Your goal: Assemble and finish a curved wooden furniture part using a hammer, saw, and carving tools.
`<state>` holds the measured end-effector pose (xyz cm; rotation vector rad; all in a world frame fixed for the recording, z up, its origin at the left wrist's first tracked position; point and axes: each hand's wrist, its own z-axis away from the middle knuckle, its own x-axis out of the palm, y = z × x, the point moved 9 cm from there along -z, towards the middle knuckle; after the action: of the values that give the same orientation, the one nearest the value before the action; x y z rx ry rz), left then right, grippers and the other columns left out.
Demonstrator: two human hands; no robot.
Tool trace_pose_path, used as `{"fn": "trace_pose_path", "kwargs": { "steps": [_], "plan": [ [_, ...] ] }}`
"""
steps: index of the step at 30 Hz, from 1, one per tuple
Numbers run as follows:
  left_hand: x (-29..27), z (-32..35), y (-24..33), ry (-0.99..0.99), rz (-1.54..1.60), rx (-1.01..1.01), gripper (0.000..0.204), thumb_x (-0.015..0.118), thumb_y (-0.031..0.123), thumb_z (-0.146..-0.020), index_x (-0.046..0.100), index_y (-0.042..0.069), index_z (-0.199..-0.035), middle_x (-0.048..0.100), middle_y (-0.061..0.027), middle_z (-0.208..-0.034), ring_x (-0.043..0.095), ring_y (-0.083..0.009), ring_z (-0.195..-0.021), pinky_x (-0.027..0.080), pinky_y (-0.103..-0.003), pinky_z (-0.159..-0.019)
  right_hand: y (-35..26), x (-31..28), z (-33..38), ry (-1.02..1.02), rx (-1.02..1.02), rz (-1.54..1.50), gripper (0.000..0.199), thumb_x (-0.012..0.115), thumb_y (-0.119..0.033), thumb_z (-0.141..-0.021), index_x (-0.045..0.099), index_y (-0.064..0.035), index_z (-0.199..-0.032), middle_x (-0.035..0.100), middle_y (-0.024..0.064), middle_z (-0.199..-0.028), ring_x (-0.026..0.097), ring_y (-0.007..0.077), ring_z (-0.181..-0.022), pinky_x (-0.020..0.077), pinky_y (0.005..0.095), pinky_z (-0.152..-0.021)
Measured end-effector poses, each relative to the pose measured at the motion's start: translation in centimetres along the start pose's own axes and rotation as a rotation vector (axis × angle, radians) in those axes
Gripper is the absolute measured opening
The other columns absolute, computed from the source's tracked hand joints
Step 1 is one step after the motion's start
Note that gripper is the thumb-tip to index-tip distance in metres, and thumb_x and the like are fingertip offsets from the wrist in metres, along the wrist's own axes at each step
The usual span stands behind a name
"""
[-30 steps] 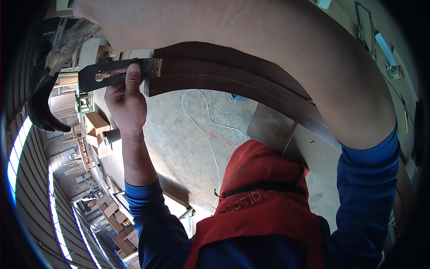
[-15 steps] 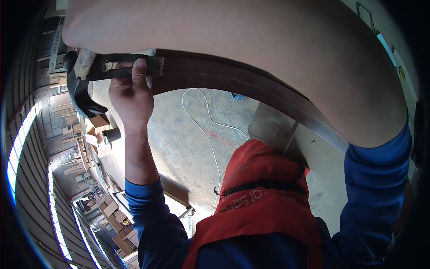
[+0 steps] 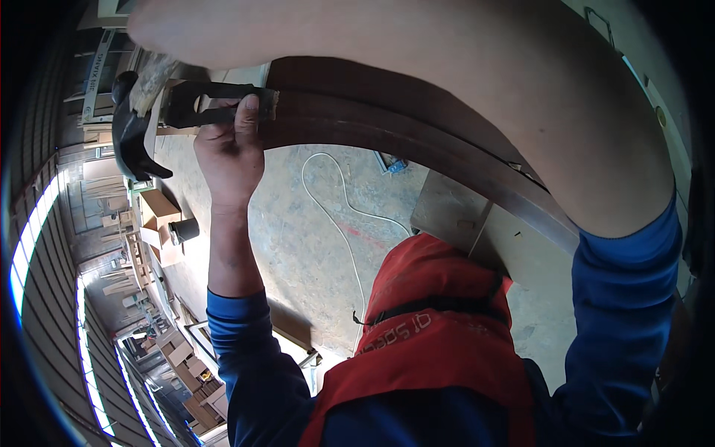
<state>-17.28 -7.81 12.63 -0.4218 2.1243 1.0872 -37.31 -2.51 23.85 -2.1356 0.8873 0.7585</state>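
My left hand (image 3: 230,160) grips a dark, flat slotted piece (image 3: 181,108), thumb along its side. Its right end looks pale and worn, and lies at the end of a long dark reddish-brown board or frame member (image 3: 335,119). Just left of the slotted piece hangs a black-headed claw hammer (image 3: 132,145), its claw pointing down and its pale, worn handle slanting up. My right forearm (image 3: 387,33) crosses the top of the view, close to the camera. The hammer's handle comes out from under its far end; the right hand's fingers are hidden there.
A pale cable (image 3: 344,179) loops over the concrete floor. A blue tool (image 3: 392,164) lies beyond it, near a greyish panel (image 3: 450,208). An open cardboard box (image 3: 158,216) and a black bucket (image 3: 184,230) stand at left. Boards (image 3: 179,346) are stacked farther off.
My left hand and the slotted piece appear slightly farther right. The hammer's handle leans more to the right, and a little more gap shows between its head and the piece.
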Motion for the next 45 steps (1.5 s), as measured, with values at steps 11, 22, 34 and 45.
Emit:
{"fn": "trace_pose_path", "kwargs": {
  "steps": [11, 22, 34, 45],
  "plan": [
    [-4.9, 7.3, -1.2, -0.008, 0.317, -0.164, 0.014, 0.068, 0.010, -0.099, 0.073, -0.001, -0.105, 0.070, -0.0198, -0.125, 0.064, -0.0307, -0.122, 0.048, -0.041, -0.103, 6.0, 1.4, 9.3, 0.249, 0.206, -0.056, 0.030, 0.080, -0.033, -0.094, 0.070, -0.0067, -0.102, 0.072, 0.0044, -0.081, 0.065, 0.0181, -0.061, 0.0531, 0.0323, -0.067],
    [4.6, 7.6, 3.5, -0.077, -0.426, 0.233, 0.022, 0.069, 0.007, -0.092, 0.068, -0.003, -0.112, 0.050, -0.0263, -0.149, 0.048, -0.0464, -0.133, 0.043, -0.051, -0.109, 7.9, 13.1, 37.6, 0.286, 1.487, -0.992, 0.031, 0.078, -0.031, -0.094, 0.056, -0.0102, -0.085, 0.046, -0.0079, -0.063, 0.041, 0.0023, -0.051, 0.0310, 0.0242, -0.045],
    [6.6, 5.6, 3.8, -0.032, -0.599, 0.131, 0.032, 0.070, 0.012, -0.088, 0.070, -0.005, -0.115, 0.039, -0.0203, -0.162, 0.046, -0.0453, -0.133, 0.040, -0.055, -0.111, 8.1, 9.6, 44.9, 0.357, 1.545, -0.854, 0.029, 0.075, -0.022, -0.096, 0.050, -0.0130, -0.084, 0.042, -0.0064, -0.058, 0.036, 0.0037, -0.041, 0.0274, 0.0241, -0.036],
    [2.7, 6.1, 3.0, 0.131, -0.655, 0.019, 0.029, 0.070, 0.014, -0.093, 0.069, -0.004, -0.116, 0.051, -0.0190, -0.152, 0.052, -0.0369, -0.126, 0.041, -0.049, -0.108, 6.5, 9.9, 46.3, 0.358, 1.565, -0.841, 0.027, 0.073, -0.020, -0.097, 0.052, -0.0120, -0.083, 0.041, -0.0058, -0.057, 0.036, 0.0046, -0.039, 0.0276, 0.0249, -0.036]
  ]
}}
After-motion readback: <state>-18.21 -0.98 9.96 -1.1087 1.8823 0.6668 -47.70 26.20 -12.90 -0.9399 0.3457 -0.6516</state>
